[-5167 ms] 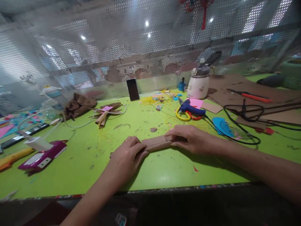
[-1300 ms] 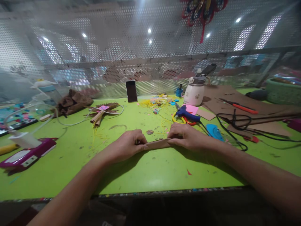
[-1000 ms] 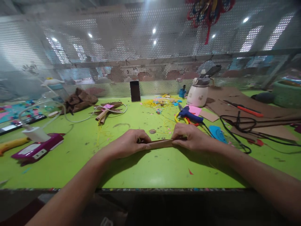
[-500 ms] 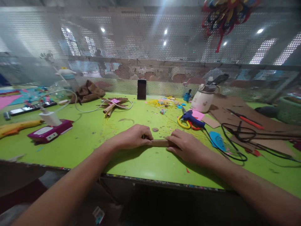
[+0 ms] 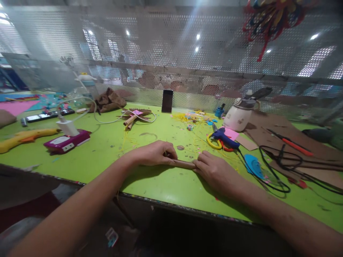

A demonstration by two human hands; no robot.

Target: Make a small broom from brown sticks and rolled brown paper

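A thin rolled strip of brown cardboard (image 5: 184, 164) lies low over the green table (image 5: 160, 185), near its front edge. At its left end, my left hand (image 5: 160, 153) is closed on it with bent fingers and thumb. The fingers of my right hand (image 5: 214, 169) are wrapped over the other end, which they hide. Beyond my right hand are scissors with yellow and red handles (image 5: 213, 141) and a blue glue gun (image 5: 225, 137). Past my left hand sits a cardboard piece with two rolled tubes and a pink patch (image 5: 136, 112).
A phone (image 5: 167, 101) stands upright at the back. To the right are a white bottle (image 5: 238, 116), cardboard sheets (image 5: 270, 125), a red-handled cutter (image 5: 297, 146) and a looped black cable (image 5: 278, 185). Left are a purple power strip (image 5: 66, 141) and a yellow glue gun (image 5: 26, 137).
The view has turned slightly left, so the table things sit further right. The cardboard roll now slants down to the right, and its right end shows more between my hands.
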